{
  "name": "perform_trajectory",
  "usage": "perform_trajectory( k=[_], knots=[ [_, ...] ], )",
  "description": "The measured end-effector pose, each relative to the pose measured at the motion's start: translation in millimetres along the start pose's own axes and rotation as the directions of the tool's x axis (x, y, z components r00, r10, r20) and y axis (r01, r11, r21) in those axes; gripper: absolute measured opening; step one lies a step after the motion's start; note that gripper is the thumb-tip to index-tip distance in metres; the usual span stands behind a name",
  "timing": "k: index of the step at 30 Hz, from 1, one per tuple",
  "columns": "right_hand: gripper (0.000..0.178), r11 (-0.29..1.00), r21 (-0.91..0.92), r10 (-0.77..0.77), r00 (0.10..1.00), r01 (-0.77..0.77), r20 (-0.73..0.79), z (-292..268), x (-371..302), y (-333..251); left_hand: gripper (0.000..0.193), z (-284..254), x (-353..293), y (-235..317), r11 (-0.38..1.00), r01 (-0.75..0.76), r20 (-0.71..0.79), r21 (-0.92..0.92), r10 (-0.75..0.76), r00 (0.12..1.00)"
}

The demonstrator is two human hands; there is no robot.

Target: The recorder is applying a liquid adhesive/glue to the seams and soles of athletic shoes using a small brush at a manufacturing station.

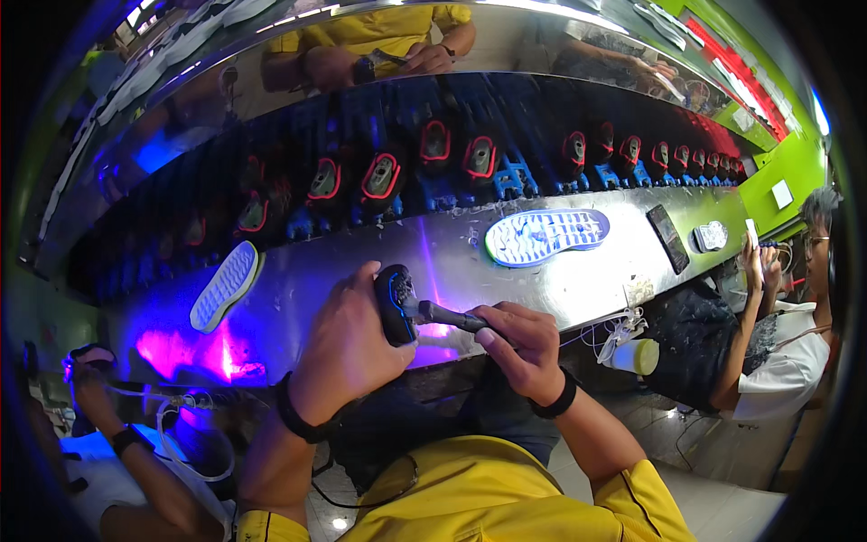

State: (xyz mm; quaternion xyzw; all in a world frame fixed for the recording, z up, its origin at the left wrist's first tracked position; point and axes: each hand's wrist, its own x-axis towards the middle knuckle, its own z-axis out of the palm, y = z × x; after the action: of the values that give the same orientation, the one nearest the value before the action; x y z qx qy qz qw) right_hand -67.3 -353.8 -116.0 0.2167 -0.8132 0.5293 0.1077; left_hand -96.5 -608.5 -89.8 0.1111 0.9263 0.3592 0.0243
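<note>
My left hand (339, 348) is wrapped around a dark shoe upper (390, 298) with a thin blue line along its edge, tilted up over the near edge of the metal bench. Between the fingers and thumb of my right hand (524, 348) is the handle of a dark brush (452, 318). The brush's pale tip meets or nearly meets the shoe's side; contact is hard to tell. Beyond my hands, a white and blue shoe sole (546, 237) lies tread up on the bench. Another pale sole (224, 287) rests to the left, leaning outward.
Behind the metal bench (361, 257) runs a dark rack with several red-rimmed shoes (381, 175). A phone (668, 239) and a small whitish item (711, 237) lie at right. A pale yellow tub (635, 356) hangs near the right edge. Co-workers sit on both sides.
</note>
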Motion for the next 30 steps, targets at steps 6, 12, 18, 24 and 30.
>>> perform_trajectory(
  k=[6, 12, 18, 24, 30],
  knots=[
    [0.024, 0.987, 0.123, 0.105, 0.994, -0.102, -0.017, 27, -7, 20, 0.085, -20, 17, -7, 0.998, 0.057, 0.101, -0.025, -0.054, 0.993],
    [0.024, 0.991, 0.071, 0.119, 0.992, -0.115, -0.051, 45, -29, 43, 0.093, -19, 22, -24, 0.998, 0.051, 0.114, 0.028, -0.053, 0.992],
    [0.026, 0.966, 0.019, 0.257, 0.964, -0.256, -0.065, 55, -39, 40, 0.101, -2, 9, -77, 0.986, -0.093, 0.001, -0.141, 0.094, 0.996],
    [0.026, 0.915, 0.063, 0.400, 0.916, -0.398, -0.023, 37, -30, 0, 0.113, 2, -9, -94, 0.926, -0.070, -0.050, -0.372, 0.056, 0.997],
    [0.025, 0.969, -0.024, 0.245, 0.969, -0.246, -0.041, 20, -13, -32, 0.118, 7, -50, -63, 0.794, -0.112, -0.005, -0.597, 0.136, 0.991]
  ],
)
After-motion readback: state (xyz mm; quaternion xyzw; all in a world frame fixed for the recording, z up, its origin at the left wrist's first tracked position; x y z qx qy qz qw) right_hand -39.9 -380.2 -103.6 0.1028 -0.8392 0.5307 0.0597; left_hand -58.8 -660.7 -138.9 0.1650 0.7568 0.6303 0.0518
